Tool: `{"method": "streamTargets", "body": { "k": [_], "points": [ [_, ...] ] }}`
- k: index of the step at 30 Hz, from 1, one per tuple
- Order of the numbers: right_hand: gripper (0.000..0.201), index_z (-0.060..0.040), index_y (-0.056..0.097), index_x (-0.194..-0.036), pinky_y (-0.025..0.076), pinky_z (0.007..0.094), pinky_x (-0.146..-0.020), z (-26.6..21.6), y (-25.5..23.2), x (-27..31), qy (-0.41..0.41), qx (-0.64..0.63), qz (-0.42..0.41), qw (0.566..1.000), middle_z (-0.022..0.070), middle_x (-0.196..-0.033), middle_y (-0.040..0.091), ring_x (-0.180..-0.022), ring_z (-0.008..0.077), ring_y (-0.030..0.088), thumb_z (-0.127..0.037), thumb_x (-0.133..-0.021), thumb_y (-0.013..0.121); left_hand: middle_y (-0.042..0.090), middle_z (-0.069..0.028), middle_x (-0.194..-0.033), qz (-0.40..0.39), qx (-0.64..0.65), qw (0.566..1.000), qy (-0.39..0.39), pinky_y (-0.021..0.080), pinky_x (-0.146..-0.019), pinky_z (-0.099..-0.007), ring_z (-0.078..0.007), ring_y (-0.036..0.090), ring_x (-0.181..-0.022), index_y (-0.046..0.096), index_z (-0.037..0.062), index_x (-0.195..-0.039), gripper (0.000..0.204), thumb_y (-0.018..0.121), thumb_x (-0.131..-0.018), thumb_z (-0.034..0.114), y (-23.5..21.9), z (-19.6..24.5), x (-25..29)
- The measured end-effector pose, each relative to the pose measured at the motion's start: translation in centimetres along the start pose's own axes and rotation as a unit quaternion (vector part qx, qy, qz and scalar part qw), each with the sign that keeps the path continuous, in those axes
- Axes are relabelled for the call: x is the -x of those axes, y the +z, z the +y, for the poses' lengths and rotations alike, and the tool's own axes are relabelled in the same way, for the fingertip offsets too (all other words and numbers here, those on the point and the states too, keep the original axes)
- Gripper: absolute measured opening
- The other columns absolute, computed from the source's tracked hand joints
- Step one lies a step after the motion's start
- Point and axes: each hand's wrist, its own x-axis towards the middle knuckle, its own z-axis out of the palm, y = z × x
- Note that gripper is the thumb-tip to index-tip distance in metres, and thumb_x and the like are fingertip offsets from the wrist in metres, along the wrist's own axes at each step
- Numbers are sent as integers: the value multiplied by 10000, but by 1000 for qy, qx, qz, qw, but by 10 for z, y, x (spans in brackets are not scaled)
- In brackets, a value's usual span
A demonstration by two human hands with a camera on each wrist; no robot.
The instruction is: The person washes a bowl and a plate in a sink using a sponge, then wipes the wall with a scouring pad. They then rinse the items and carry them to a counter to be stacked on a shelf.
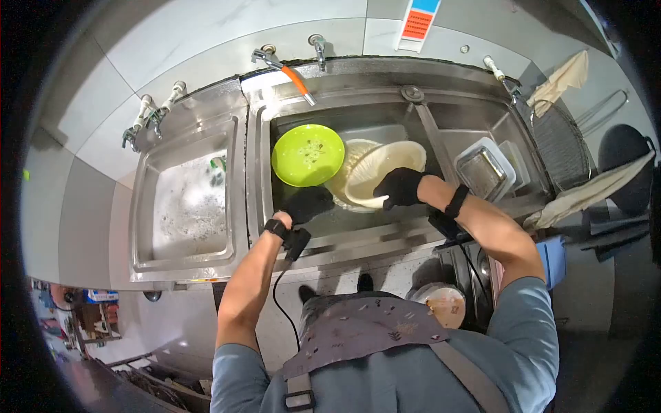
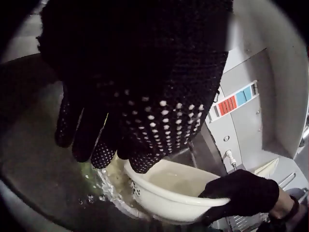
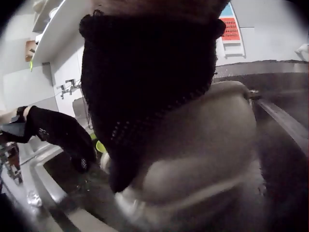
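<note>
Looks, as a guess, like a rinse in hand at the middle sink (image 1: 258, 193), in murky water (image 1: 372, 221). From the left, comes first to a green plate (image 1: 292, 164), lying in that sink with dark bits (image 1: 315, 147) on it. Just below the plate, holds the left hand (image 1: 308, 204) low over the water, gloved in black, with fingers straight and gripping nothing; cannot tell whether touching the bowl (image 1: 399, 155) or just beside it. Next, a pale ridged dish (image 1: 337, 182), partly hidden by the bowl. Grips the bowl by its rim with the right hand (image 1: 399, 189), also gloved, with the bowl tilted inside the middle sink. Seems to call next for a firm hold on the wet rim, perhaps with the left hand brought in to steady or wipe.

Around this, left to right: a steel basin (image 1: 141, 213) with foam (image 1: 196, 182) in it, below taps (image 1: 143, 115) on the tiled wall (image 1: 113, 45); an orange spout (image 1: 298, 84); a red and blue sign (image 1: 417, 24); a bucket (image 1: 444, 306) on the floor (image 1: 392, 281); a white tub (image 1: 506, 162) in the right-hand basin (image 1: 463, 124); a strainer (image 1: 564, 148); a hanging cloth (image 1: 561, 86)
</note>
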Motion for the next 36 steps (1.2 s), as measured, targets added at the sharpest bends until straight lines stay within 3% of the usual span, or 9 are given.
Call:
{"method": "streamTargets", "body": {
  "k": [3, 11, 17, 22, 27, 29, 30, 33, 36],
  "points": [
    [438, -109, 705, -1081, 496, 453, -867, 15, 15, -14, -63, 10, 1, 998, 127, -1043, 700, -987, 340, 642, -425, -777, 708, 690, -150, -959, -36, -125, 985, 111, 506, -803, -433, -341, 646, -910, 699, 78, -948, 236, 582, -891, 275, 30, -28, -4],
    [513, -26, 685, -978, 483, 454, -878, 11, 21, -53, -65, -12, -127, 990, 177, -992, 686, -992, 378, 628, -507, -799, 671, 687, -163, -1016, -89, -89, 992, 20, 496, -849, -462, -365, 637, -956, 704, 78, -975, 310, 602, -854, 345, 40, -31, -8],
    [630, -54, 641, -1218, 510, 430, -872, 44, 51, -86, 36, -43, -278, 959, 104, -1203, 659, -1065, 292, 625, -580, -872, 610, 691, -169, -990, -51, -102, 993, 31, 500, -847, -468, -379, 639, -945, 703, 76, -961, 325, 609, -834, 360, 38, -37, -14],
    [739, -88, 534, -1356, 415, 418, -1039, 80, 82, -94, 207, -216, 66, 952, 152, -1370, 556, -1225, 333, 538, -569, -808, 647, 697, -170, -1053, -113, -173, 978, -35, 524, -848, -427, -356, 663, -933, 692, 61, -1071, 382, 600, -903, 392, 41, -38, -22],
    [686, -29, 413, -1438, 379, 422, -1101, 102, 103, -116, 115, -336, 63, 933, 233, -1445, 450, -1304, 356, 466, -457, -920, 550, 653, -139, -757, -23, 71, 985, -154, 533, -613, -386, -249, 643, -604, 664, 34, -992, 464, 593, -921, 487, 43, -43, -48],
    [533, 39, 352, -1454, 338, 424, -1148, 113, 125, -115, -30, -852, 10, 523, 242, -1490, 379, -1339, 354, 427, -287, -1033, 328, 626, -115, -703, -49, 296, 915, -271, 517, -533, -368, -198, 622, -571, 646, 2, -969, 492, 596, -928, 489, 29, -27, -61],
    [517, 31, 377, -1431, 350, 425, -1130, 111, 126, -116, -62, -855, -11, 515, 237, -1465, 400, -1319, 354, 442, -284, -1022, 345, 608, -110, -668, -30, 226, 939, -257, 509, -511, -355, -202, 625, -567, 651, 0, -864, 481, 609, -927, 476, 38, -43, -66],
    [471, 4, 451, -1360, 386, 426, -1075, 99, 119, -104, -71, -765, -66, 637, 222, -1391, 464, -1258, 355, 487, -276, -986, 397, 558, -88, -617, -26, 338, 886, -318, 501, -514, -358, -214, 625, -555, 619, 8, -724, 505, 622, -916, 475, 37, -35, -71],
    [426, -22, 526, -1290, 422, 428, -1021, 90, 103, -84, -72, -365, -115, 921, 207, -1317, 528, -1197, 356, 533, -267, -950, 449, 666, -235, -779, -30, -63, 988, -135, 501, -720, -472, -389, 652, -766, 694, 7, -903, 347, 617, -822, 335, 73, -109, -83]
  ]
}}
